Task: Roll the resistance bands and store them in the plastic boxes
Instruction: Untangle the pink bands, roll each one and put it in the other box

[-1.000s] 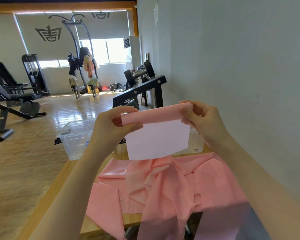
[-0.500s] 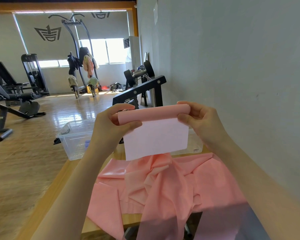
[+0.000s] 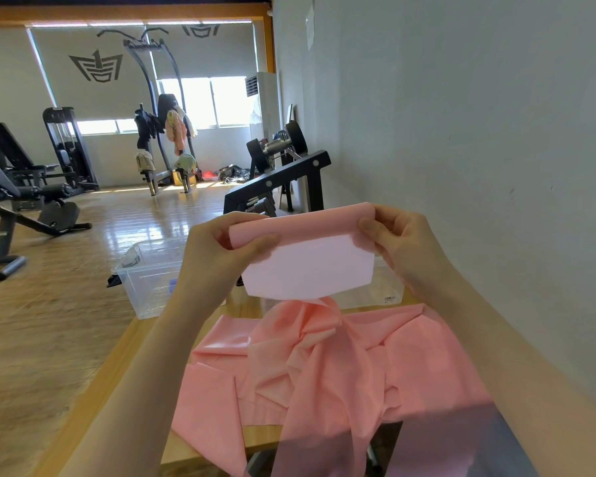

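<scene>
Loose band: we are seeing the unrolled length of the thin pink stretchy resistance band (image 3: 324, 366) lying crumpled on the light wooden table (image 3: 117, 366) nearest us, some of it spilling over the near edge.
Rolled end: we are holding up the band's rolled top edge (image 3: 301, 223) above the table, with a flat pale stretch hanging below it.
Left hand (image 3: 217, 253): we are pinching the roll's left end, thumb in front, fingers curled behind.
Right hand (image 3: 401, 241): we are gripping the roll's right end the same way, thumb on the front face.
Boxes: a clear plastic storage box (image 3: 148, 270) is sitting at the table's far end, behind the left hand; a second clear box (image 3: 386, 290) is showing partly behind the right hand, beside the grey wall (image 3: 461, 132).
Beyond: black weight benches and gym machines (image 3: 62, 149) are standing on the glossy wooden floor.
</scene>
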